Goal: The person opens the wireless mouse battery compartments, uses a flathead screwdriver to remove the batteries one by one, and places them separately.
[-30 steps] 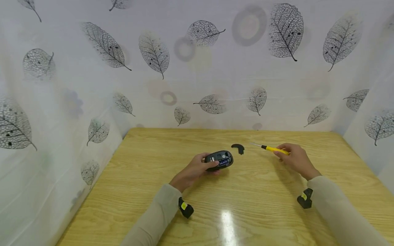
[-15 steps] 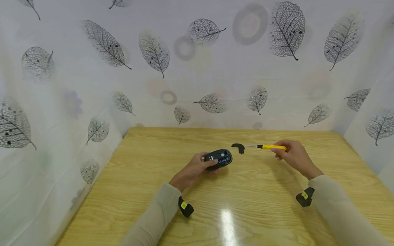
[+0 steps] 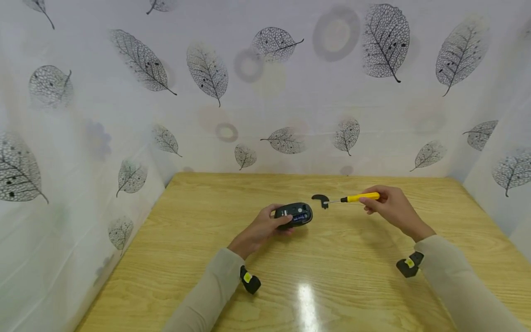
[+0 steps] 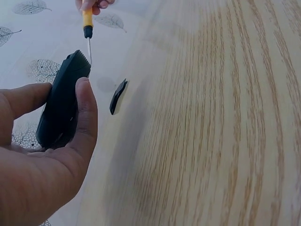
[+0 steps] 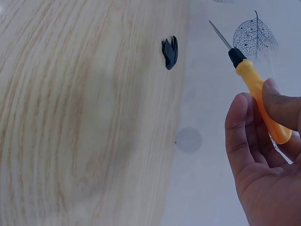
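My left hand [image 3: 263, 227] grips a black computer mouse [image 3: 295, 210], its underside turned up toward the head camera. The battery bay [image 3: 301, 217] lies uncovered, with something blue inside; my thumb rests across the underside. My right hand [image 3: 392, 206] pinches a screwdriver [image 3: 361, 197] by its yellow handle, the metal shaft pointing left toward the mouse. In the right wrist view the screwdriver [image 5: 261, 92] sits between thumb and fingers. A curved black battery cover [image 3: 321, 200] lies on the table beyond the mouse, and the screwdriver's tip overlaps it in the head view.
The wood-grain table [image 3: 199, 286] stretches around both hands. A whitish curtain [image 3: 290, 92] printed with dark leaves hangs behind and along both sides. Each wrist carries a small black camera, such as the left one [image 3: 250, 280].
My right hand has brought the screwdriver leftward, its tip moving closer to the mouse, and its handle end has swung upward. The left hand and mouse have hardly shifted; the cover has stayed put.
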`<action>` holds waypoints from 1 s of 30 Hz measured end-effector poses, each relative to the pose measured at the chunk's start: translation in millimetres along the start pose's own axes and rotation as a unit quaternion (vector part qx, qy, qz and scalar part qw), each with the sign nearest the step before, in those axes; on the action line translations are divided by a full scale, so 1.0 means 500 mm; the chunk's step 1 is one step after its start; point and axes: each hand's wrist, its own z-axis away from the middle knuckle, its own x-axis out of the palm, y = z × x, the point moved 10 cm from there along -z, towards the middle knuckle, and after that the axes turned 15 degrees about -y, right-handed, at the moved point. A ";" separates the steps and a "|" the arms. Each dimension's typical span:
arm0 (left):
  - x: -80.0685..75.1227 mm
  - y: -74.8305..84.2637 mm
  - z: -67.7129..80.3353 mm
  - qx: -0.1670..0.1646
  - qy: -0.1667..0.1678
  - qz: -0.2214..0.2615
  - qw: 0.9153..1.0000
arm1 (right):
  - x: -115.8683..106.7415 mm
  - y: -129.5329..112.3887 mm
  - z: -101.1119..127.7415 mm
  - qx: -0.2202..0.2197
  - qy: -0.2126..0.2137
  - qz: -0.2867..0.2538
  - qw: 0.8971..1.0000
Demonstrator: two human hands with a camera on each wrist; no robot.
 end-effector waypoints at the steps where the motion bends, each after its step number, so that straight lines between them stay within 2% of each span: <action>1: -0.001 -0.001 0.000 0.000 0.000 -0.001 1.000 | 0.001 -0.003 -0.001 -0.002 -0.001 -0.001 1.000; 16: -0.007 0.001 0.002 0.010 -0.001 0.009 1.000 | 0.014 -0.052 -0.013 -0.022 -0.017 -0.023 0.999; 30: -0.007 0.004 0.003 0.013 -0.002 0.003 1.000 | 0.045 -0.111 -0.034 -0.048 -0.069 -0.014 0.996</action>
